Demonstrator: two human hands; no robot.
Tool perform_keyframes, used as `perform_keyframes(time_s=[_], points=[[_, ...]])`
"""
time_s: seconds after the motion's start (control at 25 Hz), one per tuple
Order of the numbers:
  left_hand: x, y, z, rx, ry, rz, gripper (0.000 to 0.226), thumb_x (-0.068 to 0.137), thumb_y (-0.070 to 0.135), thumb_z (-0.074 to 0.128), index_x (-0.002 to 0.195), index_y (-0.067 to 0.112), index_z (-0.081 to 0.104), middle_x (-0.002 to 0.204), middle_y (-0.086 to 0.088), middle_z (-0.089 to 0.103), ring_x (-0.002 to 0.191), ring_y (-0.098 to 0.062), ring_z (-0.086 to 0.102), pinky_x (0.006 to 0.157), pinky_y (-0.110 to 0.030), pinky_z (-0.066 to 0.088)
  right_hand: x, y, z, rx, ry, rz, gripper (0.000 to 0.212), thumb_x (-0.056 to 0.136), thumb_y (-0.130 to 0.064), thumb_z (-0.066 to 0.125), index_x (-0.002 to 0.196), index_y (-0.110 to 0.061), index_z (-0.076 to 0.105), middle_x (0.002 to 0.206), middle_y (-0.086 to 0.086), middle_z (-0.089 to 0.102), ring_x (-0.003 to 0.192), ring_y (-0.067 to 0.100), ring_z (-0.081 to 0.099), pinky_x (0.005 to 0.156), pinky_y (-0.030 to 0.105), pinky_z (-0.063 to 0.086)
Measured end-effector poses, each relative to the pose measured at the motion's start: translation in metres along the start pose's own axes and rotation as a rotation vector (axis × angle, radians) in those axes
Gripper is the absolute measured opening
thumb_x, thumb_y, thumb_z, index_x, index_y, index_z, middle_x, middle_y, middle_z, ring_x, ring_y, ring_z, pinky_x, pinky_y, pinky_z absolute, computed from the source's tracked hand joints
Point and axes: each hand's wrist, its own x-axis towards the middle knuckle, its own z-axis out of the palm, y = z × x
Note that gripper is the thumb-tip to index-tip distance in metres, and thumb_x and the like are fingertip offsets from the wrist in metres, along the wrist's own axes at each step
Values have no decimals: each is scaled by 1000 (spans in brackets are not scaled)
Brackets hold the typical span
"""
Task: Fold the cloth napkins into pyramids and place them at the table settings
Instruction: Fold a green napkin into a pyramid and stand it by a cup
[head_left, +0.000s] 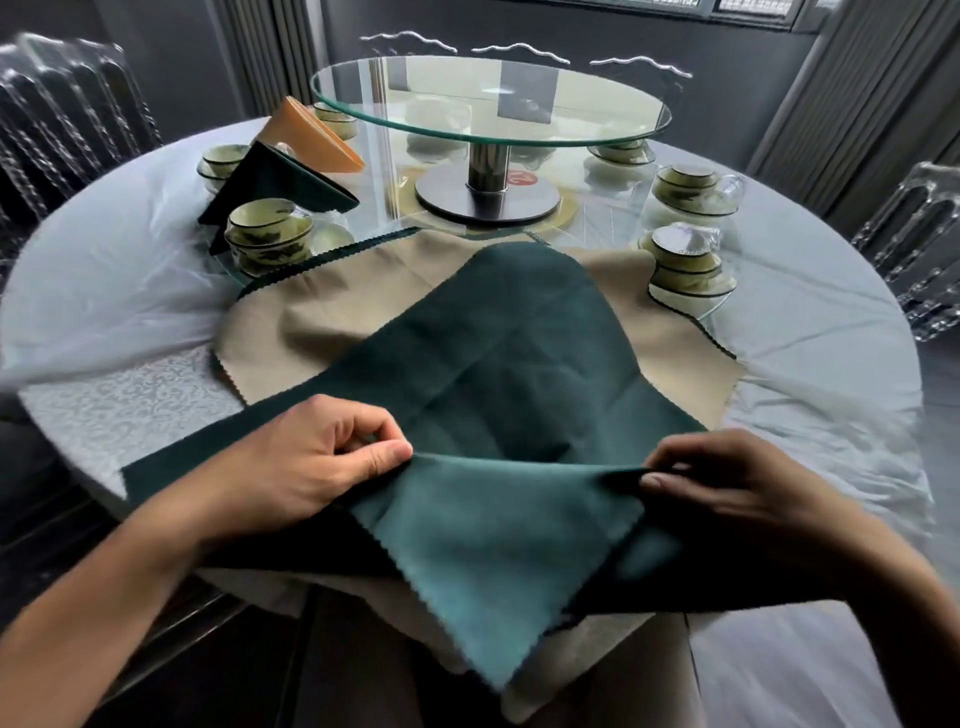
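Stacked bowls beside green napkin

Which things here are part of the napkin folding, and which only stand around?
Part of the job:
green napkin, pinched by left hand and right hand
beige napkin
folded napkins
stacked bowls

Only standing around:
glass turntable
clear chair

Single head-worn wide-angle view, looking forward and down over the near edge of the round table. Both forearms enter from the bottom corners, close to the lens; the glass turntable sits upper centre, farther off. Straight lines bow toward the frame edges.
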Motion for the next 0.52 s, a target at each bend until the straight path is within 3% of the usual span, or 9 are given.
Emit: perform_keyframes(time_s=[0.12,0.2,0.28,0.36,0.4,0.44,0.52], points=[[43,-18,9,129,362,0,27,83,52,65,84,26,69,70,4,67,64,-7,59,67,-29,45,36,17,12,-364,362,160,10,91,-35,66,91,-25,68,83,-4,72,82,19,67,68,32,46],[56,-23,17,247,558,28,13,87,40,69,91,28,67,81,12,68,76,-4,64,73,-28,49,42,25,31,-472,438,139,25,89,-35,65,112,-25,63,106,1,71,99,27,65,78,36,48],[50,-34,19,309,440,101,24,81,46,68,101,32,66,96,19,67,92,0,62,85,-23,48,37,31,53,-457,357,51,36,88,-44,59,120,-28,59,118,-6,64,103,23,61,85,39,48],[35,-45,20,388,115,154,47,72,47,62,119,40,60,118,25,60,113,2,54,100,-18,39,31,41,68,-542,356,33,42,85,-54,46,117,-31,62,123,-13,61,104,21,57,85,40,47],[29,-51,20,378,-9,179,58,69,38,61,127,40,57,128,25,55,123,3,48,106,-16,34,30,47,71,-556,393,42,42,84,-55,43,114,-33,64,123,-16,60,105,21,57,83,40,46],[25,-57,18,317,-79,171,66,67,26,59,132,38,55,135,24,52,130,3,43,110,-15,29,31,48,72,-557,432,58,39,85,-53,43,112,-34,64,122,-18,61,105,20,56,83,40,45],[22,-62,13,125,-67,98,71,65,12,54,132,36,56,133,24,55,130,3,45,109,-11,29,39,50,70,-559,463,83,35,85,-49,44,110,-35,64,120,-20,60,105,20,54,83,38,41]])
